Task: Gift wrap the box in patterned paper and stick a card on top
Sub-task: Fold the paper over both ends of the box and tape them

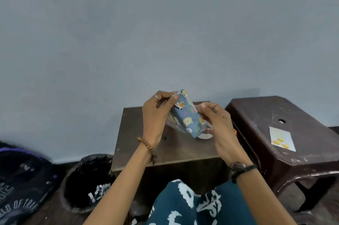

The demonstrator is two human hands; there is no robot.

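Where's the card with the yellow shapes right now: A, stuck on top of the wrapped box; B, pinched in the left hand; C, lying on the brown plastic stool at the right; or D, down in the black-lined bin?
C: the card lies flat on the brown plastic stool, apart from the wrapped box held in both hands.

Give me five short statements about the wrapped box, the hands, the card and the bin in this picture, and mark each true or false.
1. Both hands hold the wrapped box in the air above the small table. True: the left hand pinches its upper end, the right hand grips its lower end.
2. The card is already stuck on the box. False: it lies on the brown stool to the right.
3. The paper is plain red. False: it is blue with animal pictures.
4. A bin lined with a black bag stands on the floor to the left of the table. True.
5. The left wrist is bare. False: it wears a bead bracelet.
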